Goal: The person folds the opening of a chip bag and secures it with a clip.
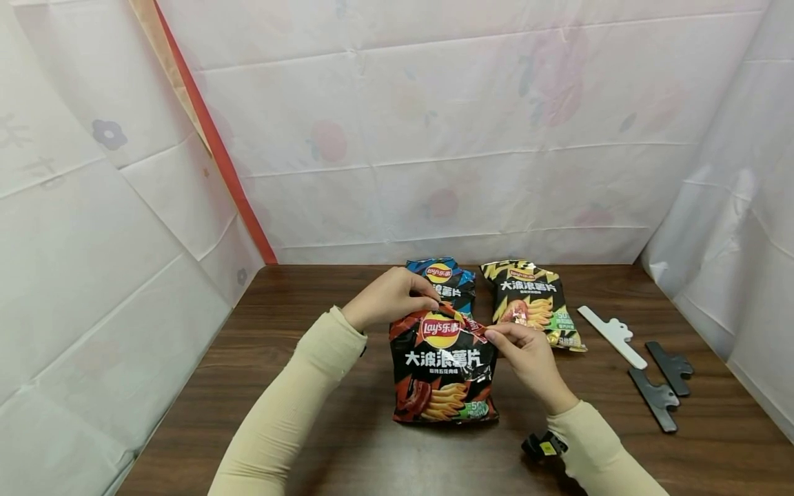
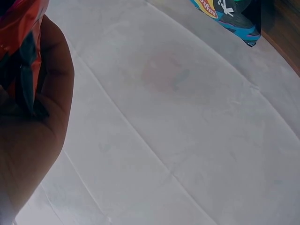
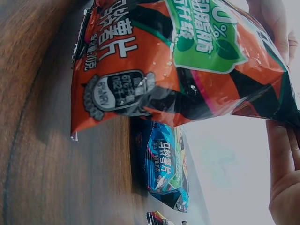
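At lower centre, red-black Lay's bag [image 1: 443, 379], white lettering [image 1: 443, 358] 大波浪薯片

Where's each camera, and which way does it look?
Head: on the head, looking forward and down at the red bag; left hand, right hand and sleeves show.
Left wrist: on that wrist, facing mostly white sheet; left hand shows at left.
Right wrist: on that wrist, facing the red bag's lower end; both hands show.
Head and right wrist share the blue bag.

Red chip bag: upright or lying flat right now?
Upright. In the head view, the left hand and right hand pinch the top of the red chip bag, and its lettering reads right way up.
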`<state>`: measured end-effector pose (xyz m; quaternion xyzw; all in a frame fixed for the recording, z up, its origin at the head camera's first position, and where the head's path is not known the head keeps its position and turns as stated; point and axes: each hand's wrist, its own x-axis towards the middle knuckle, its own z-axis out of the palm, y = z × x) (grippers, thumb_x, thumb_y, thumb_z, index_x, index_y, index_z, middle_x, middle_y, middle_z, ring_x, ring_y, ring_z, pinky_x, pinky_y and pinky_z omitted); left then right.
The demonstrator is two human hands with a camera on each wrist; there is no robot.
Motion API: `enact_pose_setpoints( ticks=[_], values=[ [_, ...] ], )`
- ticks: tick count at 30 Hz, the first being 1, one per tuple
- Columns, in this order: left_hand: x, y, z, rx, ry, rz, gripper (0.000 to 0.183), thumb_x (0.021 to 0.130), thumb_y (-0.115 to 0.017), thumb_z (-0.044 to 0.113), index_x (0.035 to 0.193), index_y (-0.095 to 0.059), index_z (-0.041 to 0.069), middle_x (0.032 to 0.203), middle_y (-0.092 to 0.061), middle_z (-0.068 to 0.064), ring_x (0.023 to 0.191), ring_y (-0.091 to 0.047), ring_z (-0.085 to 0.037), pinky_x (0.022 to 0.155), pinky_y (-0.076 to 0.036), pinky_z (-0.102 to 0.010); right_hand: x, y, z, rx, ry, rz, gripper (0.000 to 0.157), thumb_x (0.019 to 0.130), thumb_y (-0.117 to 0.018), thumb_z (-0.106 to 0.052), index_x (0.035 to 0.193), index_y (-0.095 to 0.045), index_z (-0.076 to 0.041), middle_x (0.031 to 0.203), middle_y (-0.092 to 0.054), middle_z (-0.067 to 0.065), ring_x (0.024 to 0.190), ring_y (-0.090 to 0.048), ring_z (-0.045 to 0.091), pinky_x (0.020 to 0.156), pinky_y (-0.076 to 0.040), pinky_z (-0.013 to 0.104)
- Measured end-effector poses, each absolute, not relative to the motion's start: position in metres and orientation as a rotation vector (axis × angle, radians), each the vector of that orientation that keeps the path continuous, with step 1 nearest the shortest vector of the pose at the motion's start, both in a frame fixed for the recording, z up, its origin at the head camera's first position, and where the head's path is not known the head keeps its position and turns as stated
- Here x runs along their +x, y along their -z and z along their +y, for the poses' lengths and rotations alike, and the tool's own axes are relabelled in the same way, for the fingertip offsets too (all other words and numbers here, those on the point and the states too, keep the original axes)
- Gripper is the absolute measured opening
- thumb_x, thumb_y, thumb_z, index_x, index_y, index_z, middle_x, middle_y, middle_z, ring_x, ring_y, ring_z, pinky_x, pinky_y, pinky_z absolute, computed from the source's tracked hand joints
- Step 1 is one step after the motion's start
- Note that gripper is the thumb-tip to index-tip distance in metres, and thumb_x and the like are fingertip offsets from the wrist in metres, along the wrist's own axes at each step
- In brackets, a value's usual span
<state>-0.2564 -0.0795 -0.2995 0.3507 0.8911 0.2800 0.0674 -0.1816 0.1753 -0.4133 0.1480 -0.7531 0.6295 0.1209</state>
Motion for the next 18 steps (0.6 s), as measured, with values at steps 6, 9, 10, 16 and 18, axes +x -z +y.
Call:
enact_pose_setpoints(
  ticks=[6, 9, 10, 16, 18],
  values=[
    [-0.2564, 0.3013, -0.0801, 1.039, -0.857, 2.685, 0.015, 0.093, -0.068, 0.022, 0.103, -0.078, 0.017, 0.099, -0.076, 0.003, 0.083, -0.064, -0.001, 0.071, -0.052, -0.022, -0.1806, 0.4147, 0.1757, 0.440, -1.843, -2.192, 0.016, 0.096, -0.061, -0.005, 0.101, -0.072, 0.006, 0.080, -0.069, -0.015, 0.068, -0.061, 0.002, 0.061, -0.053, 0.027],
    [-0.2568, 0.3021, -0.0807, 1.038, -0.866, 2.679, 0.015, 0.094, -0.067, 0.022, 0.104, -0.078, 0.017, 0.095, -0.076, 0.004, 0.070, -0.059, -0.002, 0.066, -0.049, -0.021, -0.1806, 0.4148, 0.1760, 0.430, -1.844, -2.195, 0.017, 0.095, -0.062, -0.005, 0.101, -0.072, 0.007, 0.080, -0.069, -0.015, 0.069, -0.060, 0.001, 0.062, -0.053, 0.026],
    [-0.2570, 0.3024, -0.0808, 1.039, -0.871, 2.675, 0.015, 0.094, -0.067, 0.021, 0.104, -0.078, 0.017, 0.093, -0.075, 0.004, 0.065, -0.056, -0.002, 0.063, -0.047, -0.021, -0.1806, 0.4149, 0.1761, 0.426, -1.847, -2.197, 0.017, 0.095, -0.062, -0.005, 0.102, -0.072, 0.007, 0.080, -0.069, -0.016, 0.069, -0.061, 0.001, 0.062, -0.053, 0.026],
    [-0.2571, 0.3032, -0.0815, 1.040, -0.922, 2.646, 0.013, 0.094, -0.067, 0.021, 0.101, -0.078, 0.018, 0.080, -0.072, 0.006, 0.053, -0.046, -0.006, 0.055, -0.039, -0.022, -0.1805, 0.4147, 0.1773, 0.427, -1.867, -2.195, 0.018, 0.096, -0.062, -0.006, 0.102, -0.072, 0.008, 0.085, -0.070, -0.015, 0.075, -0.063, 0.000, 0.065, -0.055, 0.024],
    [-0.2570, 0.3035, -0.0816, 1.043, -0.925, 2.652, 0.013, 0.094, -0.067, 0.022, 0.101, -0.078, 0.018, 0.082, -0.073, 0.006, 0.056, -0.048, -0.004, 0.056, -0.040, -0.022, -0.1805, 0.4150, 0.1779, 0.434, -1.865, -2.196, 0.018, 0.096, -0.062, -0.006, 0.102, -0.072, 0.008, 0.086, -0.071, -0.016, 0.076, -0.063, 0.000, 0.065, -0.055, 0.024]
  ],
)
